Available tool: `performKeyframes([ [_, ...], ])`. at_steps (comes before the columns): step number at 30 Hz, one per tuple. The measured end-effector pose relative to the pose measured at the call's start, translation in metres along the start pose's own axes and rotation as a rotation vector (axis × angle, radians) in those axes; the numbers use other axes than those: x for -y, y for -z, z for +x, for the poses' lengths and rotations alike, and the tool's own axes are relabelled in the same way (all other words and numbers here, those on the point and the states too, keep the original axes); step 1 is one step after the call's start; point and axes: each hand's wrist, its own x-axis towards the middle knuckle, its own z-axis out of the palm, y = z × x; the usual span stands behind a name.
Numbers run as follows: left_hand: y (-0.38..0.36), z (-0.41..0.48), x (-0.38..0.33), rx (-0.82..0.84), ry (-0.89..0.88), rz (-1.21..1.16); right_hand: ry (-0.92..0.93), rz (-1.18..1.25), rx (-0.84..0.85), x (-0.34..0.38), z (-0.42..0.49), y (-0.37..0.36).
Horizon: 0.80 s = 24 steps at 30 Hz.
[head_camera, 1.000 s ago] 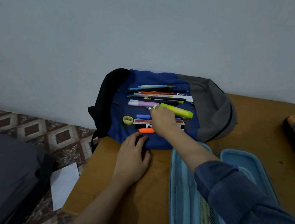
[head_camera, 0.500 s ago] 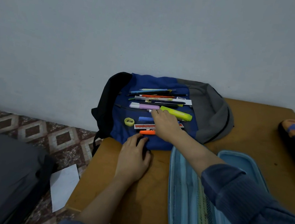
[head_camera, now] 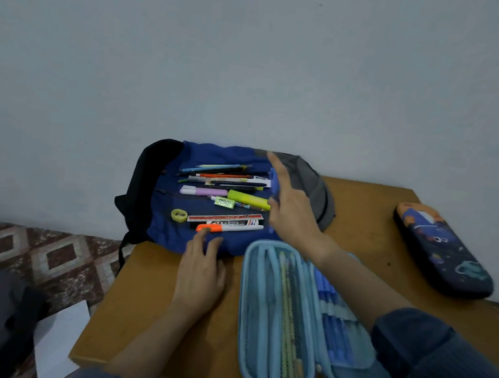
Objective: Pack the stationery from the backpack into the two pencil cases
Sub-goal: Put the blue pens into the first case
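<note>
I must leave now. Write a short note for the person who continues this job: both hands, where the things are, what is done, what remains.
Right hand: raised over the backpack, pinching a small blue item.
Left hand: flat, empty, on the backpack's near edge by the orange marker.
Blue pencil case: open on the table, some pens and pencils inside.
Dark pencil case: closed, far right.
Left: highlighters, pens, the yellow sharpener, eraser and the rest lie on the backpack; put in the blue item, use the dark case too.

text: none legible | marker (head_camera: 231,227) and eraser (head_camera: 225,202) print too blurred
</note>
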Motion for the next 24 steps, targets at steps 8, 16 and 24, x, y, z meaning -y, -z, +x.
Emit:
performKeyframes([
  [8,-0.005,-0.013,-0.101,0.272,-0.155,-0.226,-0.262,0.234,-0.079,-0.058,-0.031,0.042],
  [16,-0.041,-0.029,-0.1,0.442,-0.228,-0.105,-0.459,0.157,-0.005,-0.095,-0.062,0.063],
  [24,-0.041,-0.031,-0.099,0.381,-0.22,-0.161,-0.573,0.341,0.048,-0.11,-0.074,0.065],
])
